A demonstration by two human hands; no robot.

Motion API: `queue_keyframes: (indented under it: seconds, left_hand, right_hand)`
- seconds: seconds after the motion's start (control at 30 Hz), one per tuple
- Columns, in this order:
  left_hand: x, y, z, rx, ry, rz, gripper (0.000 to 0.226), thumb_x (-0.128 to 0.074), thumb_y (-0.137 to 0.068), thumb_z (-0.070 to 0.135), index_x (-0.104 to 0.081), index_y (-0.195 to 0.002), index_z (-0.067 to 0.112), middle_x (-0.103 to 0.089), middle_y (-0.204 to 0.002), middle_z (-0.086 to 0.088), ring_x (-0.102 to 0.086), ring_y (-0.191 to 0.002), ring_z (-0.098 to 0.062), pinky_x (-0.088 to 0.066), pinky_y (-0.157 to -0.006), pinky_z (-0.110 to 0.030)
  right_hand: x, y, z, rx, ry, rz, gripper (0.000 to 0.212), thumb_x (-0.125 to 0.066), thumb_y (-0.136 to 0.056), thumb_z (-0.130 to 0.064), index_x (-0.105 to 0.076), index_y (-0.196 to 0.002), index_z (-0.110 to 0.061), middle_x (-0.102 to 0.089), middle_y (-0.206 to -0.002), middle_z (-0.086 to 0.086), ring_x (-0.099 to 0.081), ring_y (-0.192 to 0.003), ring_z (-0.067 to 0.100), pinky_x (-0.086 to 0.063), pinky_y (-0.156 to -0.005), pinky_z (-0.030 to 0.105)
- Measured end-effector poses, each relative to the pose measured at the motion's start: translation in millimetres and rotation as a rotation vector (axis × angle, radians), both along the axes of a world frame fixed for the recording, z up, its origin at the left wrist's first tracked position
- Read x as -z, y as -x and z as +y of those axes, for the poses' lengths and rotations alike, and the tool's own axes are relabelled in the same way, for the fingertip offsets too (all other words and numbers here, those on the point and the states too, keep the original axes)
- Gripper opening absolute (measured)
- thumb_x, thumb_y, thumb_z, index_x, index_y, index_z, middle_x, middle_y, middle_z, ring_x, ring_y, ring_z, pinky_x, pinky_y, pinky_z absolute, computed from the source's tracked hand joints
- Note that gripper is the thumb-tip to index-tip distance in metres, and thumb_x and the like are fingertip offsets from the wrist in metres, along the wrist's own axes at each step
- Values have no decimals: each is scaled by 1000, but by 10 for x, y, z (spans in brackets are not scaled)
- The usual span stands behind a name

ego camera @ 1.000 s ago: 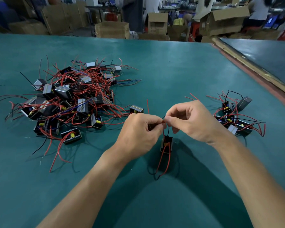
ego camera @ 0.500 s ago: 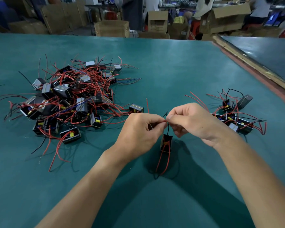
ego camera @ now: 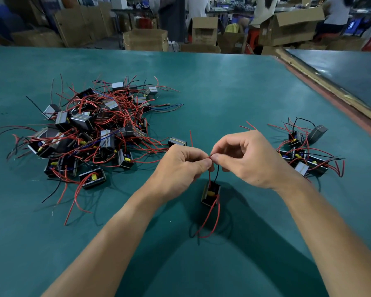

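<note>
A small black transformer (ego camera: 210, 193) with a yellow part hangs over the green table (ego camera: 223, 99) by its thin wires (ego camera: 213, 171), one red and one black. My left hand (ego camera: 180, 168) and my right hand (ego camera: 246, 159) meet fingertip to fingertip above it, each pinching the wire ends. More red leads (ego camera: 210, 219) trail from the transformer down to the table. A large tangled pile of like transformers (ego camera: 90, 133) with red and black wires lies to the left. A smaller group (ego camera: 304, 153) lies to the right.
The table's right edge (ego camera: 330, 99) has a reddish strip, with another dark table (ego camera: 351, 73) beyond it. Cardboard boxes (ego camera: 146, 39) and people stand behind the far edge.
The hanging transformer has turned a little and hangs slightly lower in view. My hands stay together at the wire ends, fingers shifting slightly.
</note>
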State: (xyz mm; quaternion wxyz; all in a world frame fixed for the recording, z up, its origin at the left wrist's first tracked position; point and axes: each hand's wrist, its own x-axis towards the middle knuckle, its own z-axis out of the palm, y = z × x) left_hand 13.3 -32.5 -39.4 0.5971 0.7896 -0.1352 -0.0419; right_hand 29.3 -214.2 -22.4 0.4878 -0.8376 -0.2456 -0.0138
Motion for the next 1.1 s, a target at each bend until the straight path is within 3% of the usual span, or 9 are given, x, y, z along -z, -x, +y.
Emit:
queue_keyframes:
  seconds: [0.17, 0.33, 0.47, 0.57, 0.63, 0.73, 0.83, 0.93, 1.1]
  left_hand:
    - [47, -6, 12, -6, -101, -63, 27, -64, -91, 13, -69, -65, 17, -47, -52, 7, -37, -53, -12, -31, -55, -27]
    - [108, 30, -2, -76, -256, -377, 28, -66, -90, 21, -63, -65, 10, -34, -52, -4, -27, -51, -16, -26, -46, -31]
    - [88, 42, -44, -100, -421, -647, 32, -66, -90, 17, -59, -61, 6, -35, -51, -1, -31, -52, -23, -31, -46, -36]
    - [111, 39, -50, -129, -458, -701, 30, -65, -91, 17, -61, -63, 8, -33, -52, 2, -32, -51, -22, -32, -45, -37]
    - [128, 30, -51, -128, -451, -637, 27, -61, -92, 21, -67, -69, 8, -38, -53, -3, -35, -53, -24, -36, -48, -39]
    - [128, 11, -39, -92, -250, -372, 19, -61, -93, 25, -74, -82, 17, -52, -58, -11, -44, -56, -30, -38, -51, -38]
    - [103, 5, -26, -64, -100, -160, 22, -59, -94, 21, -70, -75, 16, -43, -51, 7, -34, -51, -13, -29, -54, -30]
    - [69, 5, -23, -65, -40, -76, 32, -57, -96, 13, -64, -65, 19, -45, -50, 10, -37, -51, -11, -30, -54, -28]
    - [34, 8, -29, -49, 38, -3, 36, -55, -97, 7, -62, -63, 17, -43, -49, 3, -34, -55, -18, -26, -53, -30]
  right_hand:
    - [6, -18, -29, -17, 25, 8, 14, -74, -85, -13, -73, -72, -18, -67, -59, -7, -55, -53, 5, -44, -53, 21]
    - [3, -18, -28, 22, 114, 62, 23, -71, -87, -11, -66, -65, -18, -55, -49, -14, -43, -46, 1, -34, -47, 14]
    - [1, -36, 50, 119, 40, 326, 42, -65, -86, -7, -54, -47, -19, -43, -45, -6, -35, -44, 12, -30, -45, 23]
    - [-14, -32, 80, 134, -65, 540, 47, -62, -86, -7, -51, -41, -19, -43, -48, -2, -32, -41, 12, -29, -42, 19]
    - [-14, -32, 47, 125, -73, 448, 39, -67, -87, -8, -60, -49, -17, -53, -49, -1, -41, -42, 12, -36, -43, 21]
    - [-28, -10, 16, 75, -82, 216, 20, -70, -88, -7, -72, -68, -11, -68, -58, 0, -52, -46, 11, -45, -47, 21]
    - [-3, -11, 25, 52, -112, 89, 13, -72, -85, -2, -74, -75, -8, -72, -63, 0, -58, -50, 8, -48, -51, 20]
    - [22, -14, 55, 76, -93, -37, 12, -75, -83, -2, -76, -75, -11, -72, -65, -3, -60, -53, 5, -47, -54, 19]
    - [51, -13, 57, 119, -44, -123, 14, -76, -83, -11, -79, -80, -24, -74, -71, -4, -65, -64, 33, -54, -58, 41]
